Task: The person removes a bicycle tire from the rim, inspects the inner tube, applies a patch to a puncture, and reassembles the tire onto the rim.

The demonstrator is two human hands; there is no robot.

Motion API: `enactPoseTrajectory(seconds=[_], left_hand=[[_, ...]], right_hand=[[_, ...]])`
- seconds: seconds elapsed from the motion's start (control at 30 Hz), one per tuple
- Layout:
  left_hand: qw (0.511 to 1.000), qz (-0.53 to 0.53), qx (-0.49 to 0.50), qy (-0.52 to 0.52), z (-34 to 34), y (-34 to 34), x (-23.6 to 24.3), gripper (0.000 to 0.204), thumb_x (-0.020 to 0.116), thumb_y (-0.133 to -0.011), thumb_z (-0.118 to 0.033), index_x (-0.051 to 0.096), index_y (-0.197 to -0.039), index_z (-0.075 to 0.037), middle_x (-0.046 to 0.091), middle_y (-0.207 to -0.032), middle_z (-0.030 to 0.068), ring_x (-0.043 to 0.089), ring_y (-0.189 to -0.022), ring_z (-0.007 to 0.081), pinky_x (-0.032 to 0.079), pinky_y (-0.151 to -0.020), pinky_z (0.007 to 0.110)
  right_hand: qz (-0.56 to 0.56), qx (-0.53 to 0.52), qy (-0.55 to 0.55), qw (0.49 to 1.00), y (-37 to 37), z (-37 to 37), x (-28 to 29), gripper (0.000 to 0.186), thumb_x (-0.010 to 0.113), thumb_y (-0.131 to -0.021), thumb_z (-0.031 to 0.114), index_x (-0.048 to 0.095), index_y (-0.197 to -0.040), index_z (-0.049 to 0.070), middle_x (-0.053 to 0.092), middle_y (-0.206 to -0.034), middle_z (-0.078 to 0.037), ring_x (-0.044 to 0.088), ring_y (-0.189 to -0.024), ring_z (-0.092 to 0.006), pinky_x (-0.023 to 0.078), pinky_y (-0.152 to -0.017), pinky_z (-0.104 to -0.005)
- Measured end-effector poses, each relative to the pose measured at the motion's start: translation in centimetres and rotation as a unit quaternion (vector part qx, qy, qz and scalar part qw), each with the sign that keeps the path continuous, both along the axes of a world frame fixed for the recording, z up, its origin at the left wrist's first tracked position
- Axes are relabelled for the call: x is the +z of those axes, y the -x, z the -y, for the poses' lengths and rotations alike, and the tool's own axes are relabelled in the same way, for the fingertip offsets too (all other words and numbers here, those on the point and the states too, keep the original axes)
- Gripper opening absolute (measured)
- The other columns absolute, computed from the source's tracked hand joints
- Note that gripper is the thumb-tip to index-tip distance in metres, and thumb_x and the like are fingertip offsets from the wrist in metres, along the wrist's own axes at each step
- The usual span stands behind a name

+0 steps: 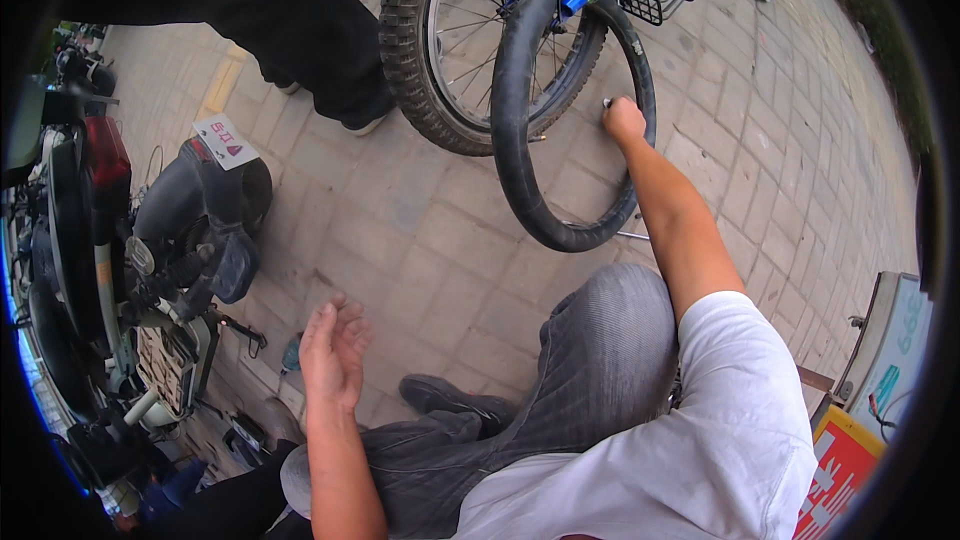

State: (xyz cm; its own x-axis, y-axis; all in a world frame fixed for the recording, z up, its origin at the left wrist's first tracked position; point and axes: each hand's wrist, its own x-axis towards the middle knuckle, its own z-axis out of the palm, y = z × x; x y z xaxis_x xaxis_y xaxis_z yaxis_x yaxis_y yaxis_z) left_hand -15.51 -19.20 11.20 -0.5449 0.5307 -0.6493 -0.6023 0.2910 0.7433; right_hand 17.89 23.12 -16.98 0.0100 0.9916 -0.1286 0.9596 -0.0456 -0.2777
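Right hand (625, 122): curled around small silvery piece (607, 103); tube contact unclear.
Left hand (335, 350): fingers apart, empty.
Black tube (512, 120): upright beside bicycle wheel (400, 50).
Tube control: left hand should probably steady it.

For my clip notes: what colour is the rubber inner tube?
The inner tube is black; it shows best in the head view.

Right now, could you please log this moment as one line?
left hand: open, empty; right hand: closed, near inner tube; inner tube: plump, by knobby bicycle tire
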Motion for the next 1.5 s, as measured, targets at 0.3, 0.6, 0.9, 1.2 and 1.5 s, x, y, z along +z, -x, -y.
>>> enactPoseTrajectory(seconds=[0.3, 0.6, 0.9, 1.2, 1.5], left_hand=[[1.000, -0.004, 0.004, 0.007, 0.1, 0.1, -0.2, 0.031, 0.060, -0.095, -0.024, 0.056, -0.117, -0.004, 0.065, -0.100, 0.0105, 0.061, -0.085, 0.0190, 0.051, -0.076, 0.032], [1.000, -0.016, -0.012, -0.005, -0.3, 0.1, 0.6, 0.029, 0.056, -0.098, -0.027, 0.057, -0.115, -0.004, 0.066, -0.096, 0.0091, 0.063, -0.082, 0.0187, 0.053, -0.074, 0.033], [0.984, -0.049, -0.164, -0.059, -4.2, -3.0, 5.2, 0.027, 0.058, -0.097, -0.023, 0.060, -0.112, 0.000, 0.063, -0.089, 0.0068, 0.059, -0.077, 0.0155, 0.049, -0.072, 0.029], [0.929, -0.098, -0.244, -0.262, -12.8, -8.5, 8.4, 0.026, 0.065, -0.092, -0.009, 0.061, -0.114, 0.004, 0.066, -0.100, 0.0086, 0.063, -0.086, 0.0147, 0.053, -0.081, 0.031], [0.889, -0.103, -0.261, -0.362, -11.9, -5.8, 9.1, 0.027, 0.064, -0.092, -0.005, 0.061, -0.117, 0.005, 0.067, -0.109, 0.0087, 0.062, -0.100, 0.0133, 0.049, -0.089, 0.027]], right_hand=[[-0.004, 0.007, -0.011, 1.000, 0.2, -0.4, -0.5, 0.026, 0.058, -0.089, 0.023, 0.069, -0.098, 0.001, 0.063, -0.113, -0.018, 0.064, -0.102, -0.0371, 0.052, -0.087, -0.0467], [-0.142, 0.010, -0.041, 0.989, -2.5, -1.2, -0.2, 0.026, 0.067, -0.083, 0.023, 0.066, -0.092, -0.001, 0.064, -0.099, -0.019, 0.064, -0.092, -0.0366, 0.052, -0.081, -0.0440], [-0.700, -0.037, 0.210, 0.682, 1.8, 7.1, 17.9, 0.014, 0.065, -0.087, 0.014, 0.063, -0.093, 0.001, 0.065, -0.080, -0.007, 0.062, -0.069, -0.0162, 0.050, -0.064, -0.0293], [-0.668, 0.155, 0.268, 0.677, 9.1, 19.5, 35.8, 0.020, 0.066, -0.089, 0.015, 0.062, -0.099, -0.002, 0.065, -0.089, -0.006, 0.062, -0.079, -0.0112, 0.052, -0.072, -0.0268], [-0.522, 0.281, -0.015, 0.806, 11.9, 23.8, 39.8, 0.005, 0.062, -0.086, 0.001, 0.059, -0.089, -0.002, 0.060, -0.097, -0.007, 0.057, -0.084, -0.0114, 0.048, -0.075, -0.0270]])
